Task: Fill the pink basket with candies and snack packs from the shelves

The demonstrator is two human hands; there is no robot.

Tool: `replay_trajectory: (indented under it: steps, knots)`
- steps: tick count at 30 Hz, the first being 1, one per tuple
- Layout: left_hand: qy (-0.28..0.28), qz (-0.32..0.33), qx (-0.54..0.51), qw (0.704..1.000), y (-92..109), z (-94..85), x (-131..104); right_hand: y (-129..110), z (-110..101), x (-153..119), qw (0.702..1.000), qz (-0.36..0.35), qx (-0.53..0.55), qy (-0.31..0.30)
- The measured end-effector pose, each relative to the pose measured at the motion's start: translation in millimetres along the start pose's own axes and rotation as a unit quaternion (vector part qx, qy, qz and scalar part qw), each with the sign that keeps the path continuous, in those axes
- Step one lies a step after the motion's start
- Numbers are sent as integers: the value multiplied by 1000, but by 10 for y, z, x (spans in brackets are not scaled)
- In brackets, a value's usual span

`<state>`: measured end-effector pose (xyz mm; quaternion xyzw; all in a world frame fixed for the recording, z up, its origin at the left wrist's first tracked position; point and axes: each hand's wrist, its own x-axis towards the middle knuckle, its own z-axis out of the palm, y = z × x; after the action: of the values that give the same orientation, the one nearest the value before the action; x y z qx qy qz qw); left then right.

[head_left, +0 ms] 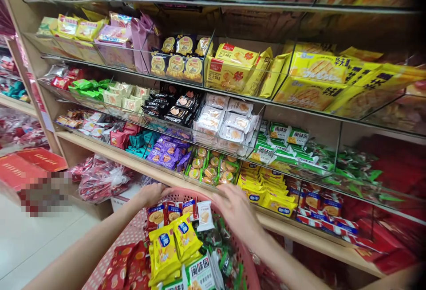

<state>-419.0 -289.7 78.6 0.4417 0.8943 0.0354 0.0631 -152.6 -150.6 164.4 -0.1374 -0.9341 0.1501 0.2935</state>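
Note:
A pink plastic basket (128, 232) with round holes sits in front of me, close against the shelf. My left hand (153, 193) is closed on its far rim toward the left. On the rim's right side, my right hand (235, 205) is closed too, its fingertips partly hidden. Inside lie yellow snack packets (165, 250), a white-and-green packet (200, 273), a small white packet (204, 216), red-and-blue packets (157, 214) along the far wall, red packets (128, 265) at the left and green-wrapped pieces (226, 259) at the right.
A tilted shelf unit with clear dividers (262, 119) holds rows of wrapped snacks, including purple packets (168, 152) and yellow packets (266, 188) just beyond the basket. Bagged red goods (103, 178) and a red box (40, 159) stand low at the left, by the tiled floor (49, 241).

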Motion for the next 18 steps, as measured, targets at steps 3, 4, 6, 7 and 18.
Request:
replay_trajectory:
  steps: [3,4,6,7,18]
  knots:
    - [9,13,0,1000,-27,36,26,-70,-544,497,984,-131,-65,102]
    - [11,14,-1,1000,-31,43,29,-71,-695,677,975,-145,-110,127]
    - [16,10,2,1000,-31,47,26,-30,-916,1015,952,-154,-210,158]
    - [16,8,4,1000,-28,45,22,8,-983,1161,941,-152,-256,158]
    - [3,11,-29,1000,-18,21,7,206,-965,1588,913,-119,-378,93]
